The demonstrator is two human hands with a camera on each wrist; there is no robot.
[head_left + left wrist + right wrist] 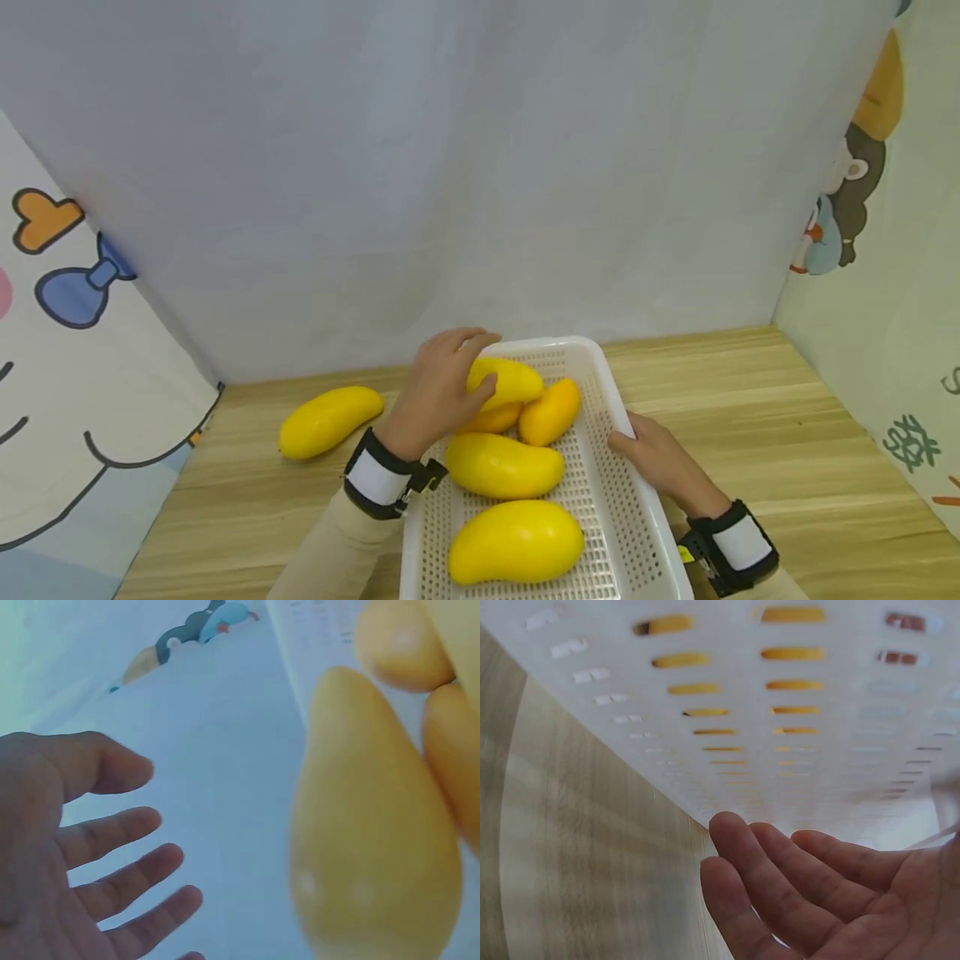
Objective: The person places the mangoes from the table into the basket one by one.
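Observation:
A white perforated plastic basket (637,533) holds several yellow and orange mangoes. My left hand (442,387) hovers over its far left corner with the fingers spread, beside the farthest yellow mango (513,382). In the left wrist view, a gap separates that hand (97,847) from a large mango (367,825). My right hand (660,458) grips the basket's right rim, thumb over the edge. From the right wrist view, this hand's fingers (780,877) lie against the basket's outer side. Two smaller orange mangoes, one of them in plain sight (551,412), lie close to the far yellow one.
Left of the basket, a single yellow mango (330,421) lies on the wood-grain table (247,500). A pale cloth wall (480,183) rises behind the table. Printed cartoon panels stand on the left (67,400) and right (885,333).

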